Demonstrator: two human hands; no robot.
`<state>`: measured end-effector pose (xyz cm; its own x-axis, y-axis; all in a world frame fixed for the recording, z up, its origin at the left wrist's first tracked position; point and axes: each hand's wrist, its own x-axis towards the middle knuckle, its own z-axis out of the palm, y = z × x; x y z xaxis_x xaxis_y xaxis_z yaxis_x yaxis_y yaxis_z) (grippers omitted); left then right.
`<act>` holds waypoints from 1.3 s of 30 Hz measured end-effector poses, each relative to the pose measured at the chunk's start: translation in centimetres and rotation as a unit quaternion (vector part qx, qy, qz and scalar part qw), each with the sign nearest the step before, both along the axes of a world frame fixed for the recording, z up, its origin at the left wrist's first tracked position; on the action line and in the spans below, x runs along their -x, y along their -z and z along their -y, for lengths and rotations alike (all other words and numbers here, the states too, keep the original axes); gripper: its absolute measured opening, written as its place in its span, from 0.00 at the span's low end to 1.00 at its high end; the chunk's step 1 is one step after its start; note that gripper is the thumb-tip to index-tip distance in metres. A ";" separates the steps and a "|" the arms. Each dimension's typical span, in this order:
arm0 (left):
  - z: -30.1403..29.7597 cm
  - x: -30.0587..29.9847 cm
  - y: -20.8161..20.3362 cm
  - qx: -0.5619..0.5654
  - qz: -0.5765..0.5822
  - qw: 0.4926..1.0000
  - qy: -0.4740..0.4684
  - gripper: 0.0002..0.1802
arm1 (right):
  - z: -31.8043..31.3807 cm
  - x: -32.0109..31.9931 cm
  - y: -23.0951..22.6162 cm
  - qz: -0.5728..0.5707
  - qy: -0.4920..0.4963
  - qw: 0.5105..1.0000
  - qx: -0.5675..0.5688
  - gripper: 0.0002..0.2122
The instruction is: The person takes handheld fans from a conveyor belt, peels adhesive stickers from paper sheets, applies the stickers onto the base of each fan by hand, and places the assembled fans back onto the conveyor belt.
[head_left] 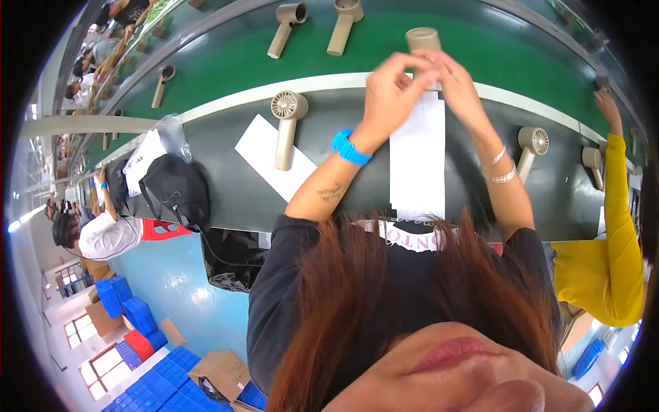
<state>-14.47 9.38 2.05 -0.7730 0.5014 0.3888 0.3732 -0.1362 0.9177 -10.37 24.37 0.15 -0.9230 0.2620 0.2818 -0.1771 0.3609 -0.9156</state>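
Over the near edge of the green conveyor belt, my left hand [396,90] and my right hand [458,84] meet with fingertips close together. Both are closed, fingers bent inward and slightly blurred; whatever is pinched between them is too small or hidden. Just beyond the fingers shows the round beige head of a handheld fan [422,38]; my hands cover its lower part, and I cannot tell whether they grip it. A long white paper strip [417,161] lies beneath my hands and runs toward my chest. Left of my left forearm, another beige handheld fan [288,110] rests on a white sheet [259,147].
More handheld fans lie on the green belt [226,75], and one fan [533,142] rests at the right on the dark worktop [350,185]. A black bag [176,189] stands at the left. Co-workers sit on both sides, one in a yellow sleeve [616,206] reaching toward the belt.
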 end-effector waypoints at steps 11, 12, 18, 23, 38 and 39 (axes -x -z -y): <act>3.9 14.3 7.8 0.360 -0.285 0.850 -0.258 0.14 | -10.3 7.4 2.8 0.122 0.217 0.813 -0.526 0.17; 4.9 14.1 7.1 0.331 -0.308 0.851 -0.268 0.14 | -7.9 6.7 1.5 0.072 0.210 0.848 -0.481 0.17; 4.0 7.9 -2.6 0.154 -0.409 0.865 -0.248 0.20 | 1.0 -5.0 0.8 0.069 0.027 0.974 -0.214 0.06; 5.4 1.9 -4.2 0.091 -0.276 0.948 -0.126 0.14 | 6.7 -8.7 2.8 0.120 0.046 0.977 -0.170 0.04; 4.6 0.3 -1.1 0.041 -0.144 0.983 -0.105 0.17 | 8.5 -8.8 3.7 0.107 0.088 0.962 -0.235 0.04; 4.4 0.1 -1.3 0.025 -0.133 0.986 -0.096 0.17 | 8.5 -8.8 3.7 0.101 0.086 0.957 -0.259 0.04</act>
